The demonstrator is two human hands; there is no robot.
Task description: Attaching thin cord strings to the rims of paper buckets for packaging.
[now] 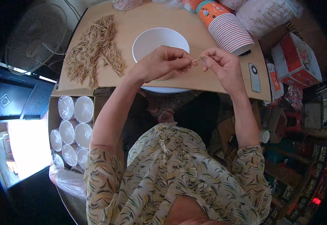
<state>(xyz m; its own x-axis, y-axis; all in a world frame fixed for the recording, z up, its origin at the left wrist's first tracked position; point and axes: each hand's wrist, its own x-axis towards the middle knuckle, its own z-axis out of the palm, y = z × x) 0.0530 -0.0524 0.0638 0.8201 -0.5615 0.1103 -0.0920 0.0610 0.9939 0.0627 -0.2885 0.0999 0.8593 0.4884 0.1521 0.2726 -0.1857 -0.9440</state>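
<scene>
Both my hands are raised over the near part of the table, fingertips close together. My left hand (168,62) pinches one end of a short tan cord (197,59), and the fingers of my right hand (222,66) are closed on its other end. Just beyond my left hand is a round white paper tub (159,37), its pale inside showing and its near side hidden behind that hand. On the table's left lies a loose heap of tan twisted cords (96,48).
Stacked paper tubs (231,33) with red-striped rims lie at the far right. A phone (254,77) rests by the table's right edge. At left are a box of wrapped tubs (84,109) and a fan (36,39). A red-and-white carton (296,60) is beyond the right edge.
</scene>
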